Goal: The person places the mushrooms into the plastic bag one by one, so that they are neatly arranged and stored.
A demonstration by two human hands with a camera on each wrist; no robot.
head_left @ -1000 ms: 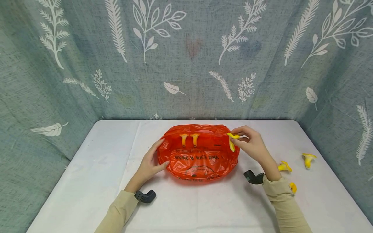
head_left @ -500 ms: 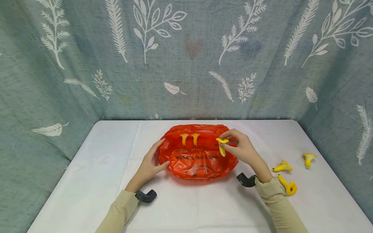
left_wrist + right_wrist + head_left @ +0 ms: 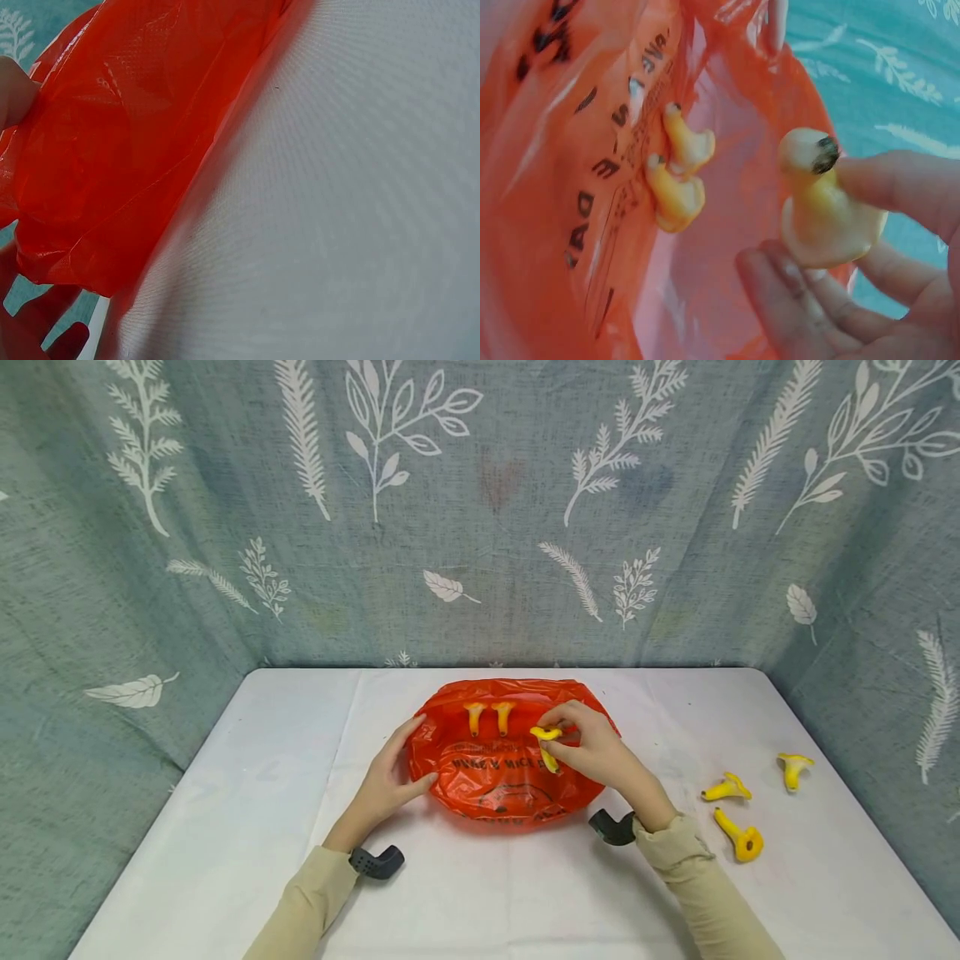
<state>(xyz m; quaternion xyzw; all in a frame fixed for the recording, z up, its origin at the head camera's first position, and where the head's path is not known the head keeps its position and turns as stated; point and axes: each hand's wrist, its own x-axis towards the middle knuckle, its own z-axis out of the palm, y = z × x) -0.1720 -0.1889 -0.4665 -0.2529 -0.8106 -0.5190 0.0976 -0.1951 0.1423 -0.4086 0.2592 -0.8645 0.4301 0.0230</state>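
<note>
A red plastic bag (image 3: 495, 810) with black print lies open-mouthed on the table. My left hand (image 3: 381, 787) holds its left side, thumb and fingers spread along the edge; in the left wrist view fingers (image 3: 46, 319) show beside the red film. My right hand (image 3: 596, 750) pinches a yellow chanterelle mushroom (image 3: 550, 750) by its cap over the right part of the bag, stem down. Two more chanterelle mushrooms (image 3: 676, 199) lie side by side within the bag. The right wrist view shows the dark stem end of the held chanterelle mushroom (image 3: 817, 202).
On the white table (image 3: 225, 827), to the right, lie three loose chanterelle mushrooms (image 3: 793, 772), two of them near my right forearm. Behind the table hangs a grey-green curtain (image 3: 510, 593) with white leaf patterns. A dark wrist camera (image 3: 378, 863) sits on my left wrist.
My right hand has carried the chanterelle mushroom leftward from the bag's right edge over the bag. The loose mushrooms on the right have come into fuller view. My left hand stays put.
</note>
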